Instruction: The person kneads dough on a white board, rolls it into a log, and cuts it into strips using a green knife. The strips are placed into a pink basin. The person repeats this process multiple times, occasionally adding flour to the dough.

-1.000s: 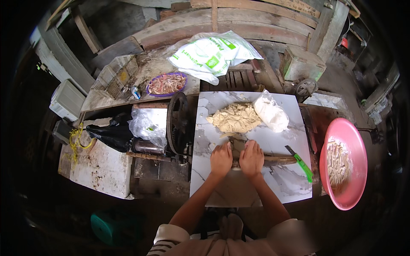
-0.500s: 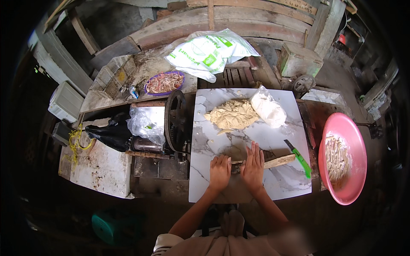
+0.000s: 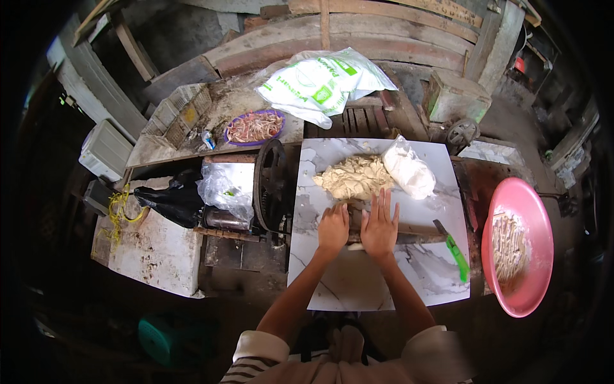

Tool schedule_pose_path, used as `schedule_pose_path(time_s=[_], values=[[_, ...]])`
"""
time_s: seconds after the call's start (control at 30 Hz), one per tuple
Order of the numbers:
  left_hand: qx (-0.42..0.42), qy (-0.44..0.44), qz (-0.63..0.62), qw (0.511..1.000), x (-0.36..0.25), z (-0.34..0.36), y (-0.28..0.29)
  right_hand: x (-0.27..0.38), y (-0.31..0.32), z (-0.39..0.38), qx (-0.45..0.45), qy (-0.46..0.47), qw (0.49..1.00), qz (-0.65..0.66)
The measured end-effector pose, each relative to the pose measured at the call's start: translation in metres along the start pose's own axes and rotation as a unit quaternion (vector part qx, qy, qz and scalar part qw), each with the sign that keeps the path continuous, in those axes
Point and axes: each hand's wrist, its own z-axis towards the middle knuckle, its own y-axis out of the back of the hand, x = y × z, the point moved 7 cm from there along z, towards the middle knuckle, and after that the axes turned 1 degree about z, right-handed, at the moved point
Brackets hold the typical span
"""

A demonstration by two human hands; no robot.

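Observation:
Both hands press palms-down on a white marble-patterned board (image 3: 326, 281). My left hand (image 3: 333, 230) lies with its fingers stretched forward. Beside it, a small gap away, my right hand (image 3: 379, 225) is flat with its fingers spread. Between the heels of the hands shows the end of a pale dough strip (image 3: 355, 246); the rest is hidden. A brown wooden stick (image 3: 419, 237) sticks out to the right of my right hand. Just beyond the fingertips lies a heap of cut yellowish dough pieces (image 3: 353, 177). Touching it stands a clear plastic bag of white powder (image 3: 409, 169).
A green box cutter (image 3: 455, 256), blade out, lies at the board's right edge. Further right is a pink basin (image 3: 545, 256) with floured strips. A hand-wheel machine (image 3: 268, 185) stands left. Behind are a purple-rimmed tray (image 3: 281, 130) of reddish strips and a white sack (image 3: 320, 83).
Both hands have slid forward across the board, toward the dough heap, staying flat. The wooden stick has shifted and lies straighter across. The whole view has tilted slightly.

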Motion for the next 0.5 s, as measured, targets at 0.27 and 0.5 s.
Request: schedule_pose_path(time_s=[0.27, 0.5], values=[[-0.046, -0.112, -0.001, 0.993, -0.034, -0.071, 0.030, 0.001, 0.026, -0.066, 0.030, 0.058, 0.997, 0.047], [-0.015, -0.001, 0.008, 1.000, -0.004, 0.001, 0.002, -0.004, -0.004, 0.002, 0.004, 0.035, 0.999, 0.003]])
